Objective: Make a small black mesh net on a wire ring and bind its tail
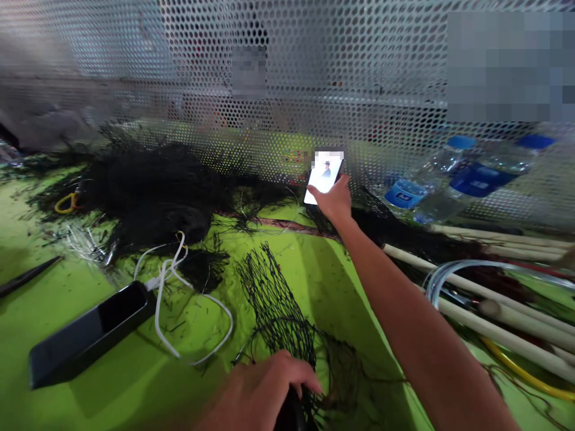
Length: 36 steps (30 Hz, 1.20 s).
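Note:
My right hand [335, 199] reaches out to the metal mesh and grips a phone [324, 175] by its lower edge. The phone's lit white screen faces me, tilted up. Low in the view my left hand [274, 383] curls over a strip of black netting [276, 299], fingers closed around a dark object [290, 412] mostly hidden by the hand and the frame's bottom edge. The netting stretches away from that hand along the green tabletop [332, 281].
A black power bank [90, 335] with a white cable [162, 317] lies left, near dark scissors or pliers [29, 276]. Black fibres [148, 185] pile against the perforated metal panel [291, 66]. Water bottles [480, 173], wooden rods [494, 335] and clear tubing [433, 287] sit right.

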Motion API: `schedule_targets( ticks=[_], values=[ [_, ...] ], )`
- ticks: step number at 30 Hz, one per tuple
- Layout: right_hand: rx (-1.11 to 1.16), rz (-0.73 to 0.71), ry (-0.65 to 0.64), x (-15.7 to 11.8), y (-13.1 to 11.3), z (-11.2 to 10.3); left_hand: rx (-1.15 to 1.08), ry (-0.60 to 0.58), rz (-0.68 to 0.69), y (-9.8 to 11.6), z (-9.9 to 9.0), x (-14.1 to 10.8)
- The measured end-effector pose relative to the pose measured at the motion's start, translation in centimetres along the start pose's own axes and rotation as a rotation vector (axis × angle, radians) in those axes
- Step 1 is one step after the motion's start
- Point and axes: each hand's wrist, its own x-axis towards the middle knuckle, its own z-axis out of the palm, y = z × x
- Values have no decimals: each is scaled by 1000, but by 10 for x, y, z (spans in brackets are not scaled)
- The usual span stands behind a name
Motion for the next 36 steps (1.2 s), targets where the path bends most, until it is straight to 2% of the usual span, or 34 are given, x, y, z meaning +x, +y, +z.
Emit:
schedule_targets(
  ticks=[3,7,12,15,18,20,22,25,27,28,29,32,34,36],
  values=[
    [11,26,84,-10,-15,10,11,83,68,-4,0,3],
    [21,84,130,-17,-23,22,51,280,47,-1,4,3],
    [15,117,163,-21,-23,30,68,459,250,0,2,8],
    [16,118,171,-22,-24,31,74,477,324,3,-4,8],
    [29,112,148,-23,-25,28,58,478,274,13,-17,6],
    [46,88,111,-24,-26,22,48,507,250,22,-32,14],
    [63,36,64,-25,-26,13,74,574,271,31,-54,37],
    [69,-73,17,-30,-26,-8,222,683,322,46,-99,98],
    [60,-122,10,-39,-27,-26,476,616,232,54,-129,145],
    [57,-137,2,-45,-27,-37,629,533,166,56,-142,166],
    [56,-145,-18,-53,-27,-48,681,468,146,56,-151,185],
    [50,-155,-133,-88,-29,-84,775,336,122,52,-164,220],
    [33,-201,-224,-121,-28,-111,822,287,130,48,-164,229],
    [14,-323,-311,-160,-25,-139,855,272,154,47,-163,228]
  ],
)
